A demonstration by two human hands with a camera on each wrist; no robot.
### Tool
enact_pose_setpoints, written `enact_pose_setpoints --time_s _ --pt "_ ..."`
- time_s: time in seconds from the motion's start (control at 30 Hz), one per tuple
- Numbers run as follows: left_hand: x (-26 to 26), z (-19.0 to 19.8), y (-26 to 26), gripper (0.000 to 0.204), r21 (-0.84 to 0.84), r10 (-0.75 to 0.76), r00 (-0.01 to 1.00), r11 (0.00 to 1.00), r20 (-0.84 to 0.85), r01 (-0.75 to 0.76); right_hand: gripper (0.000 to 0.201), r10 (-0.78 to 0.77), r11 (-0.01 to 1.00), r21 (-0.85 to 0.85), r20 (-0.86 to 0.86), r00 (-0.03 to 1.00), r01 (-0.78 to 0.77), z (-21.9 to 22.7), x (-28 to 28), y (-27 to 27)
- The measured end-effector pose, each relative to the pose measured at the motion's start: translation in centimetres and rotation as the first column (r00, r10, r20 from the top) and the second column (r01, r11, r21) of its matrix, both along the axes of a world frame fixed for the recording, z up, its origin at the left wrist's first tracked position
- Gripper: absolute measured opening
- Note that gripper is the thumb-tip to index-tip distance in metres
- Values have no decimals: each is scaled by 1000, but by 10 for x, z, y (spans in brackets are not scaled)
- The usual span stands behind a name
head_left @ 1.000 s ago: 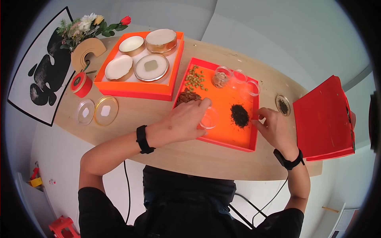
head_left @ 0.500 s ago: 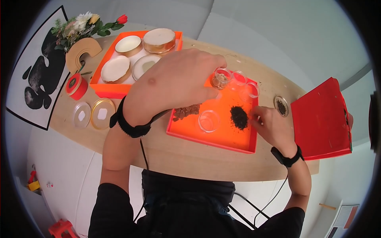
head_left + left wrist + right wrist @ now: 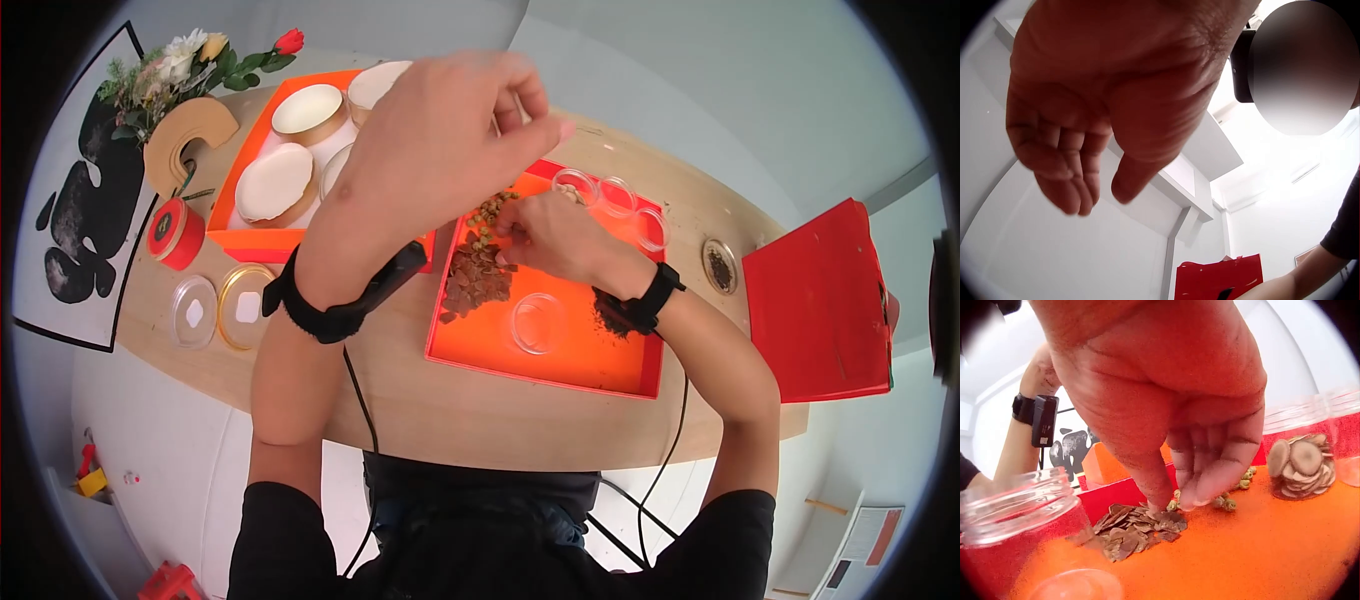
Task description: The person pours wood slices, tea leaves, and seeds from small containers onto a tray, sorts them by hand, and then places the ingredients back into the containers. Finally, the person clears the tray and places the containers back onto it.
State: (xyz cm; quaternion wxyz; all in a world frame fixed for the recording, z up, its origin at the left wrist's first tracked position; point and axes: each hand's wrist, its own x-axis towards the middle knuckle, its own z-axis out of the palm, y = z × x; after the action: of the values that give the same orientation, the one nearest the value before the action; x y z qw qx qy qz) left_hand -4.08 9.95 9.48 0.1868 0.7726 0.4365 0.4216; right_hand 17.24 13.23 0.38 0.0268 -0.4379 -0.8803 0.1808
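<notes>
Clearly, the left hand [image 3: 440,135], raised with fingers loosely bent and empty, blocks part of the orange box [image 3: 265,246] and its four round tins [image 3: 308,112]. The right hand [image 3: 560,235], thumb apart from its extended fingers, reaches to the brown flakes [image 3: 475,283] and green buds [image 3: 488,213] in the red tray [image 3: 540,382]; its wrist partly covers one dark pile [image 3: 606,312]. Four clear jars [image 3: 1013,509] stand there, one containing pale round slices [image 3: 1305,459]. Two clear lids [image 3: 192,312] lie on the table [image 3: 410,420].
</notes>
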Motion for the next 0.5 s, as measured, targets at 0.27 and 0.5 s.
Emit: enact_pose_setpoints --time_s 0.27,0.5 --pt "8 -30 10 28 -62 -78 938 996 -337 61 14 39 993 -104 -197 980 -60 -29 13 9" --pt "1 -62 7 14 -54 -162 872 986 -463 155 8 -129 976 -204 -248 960 78 26 33 -22"
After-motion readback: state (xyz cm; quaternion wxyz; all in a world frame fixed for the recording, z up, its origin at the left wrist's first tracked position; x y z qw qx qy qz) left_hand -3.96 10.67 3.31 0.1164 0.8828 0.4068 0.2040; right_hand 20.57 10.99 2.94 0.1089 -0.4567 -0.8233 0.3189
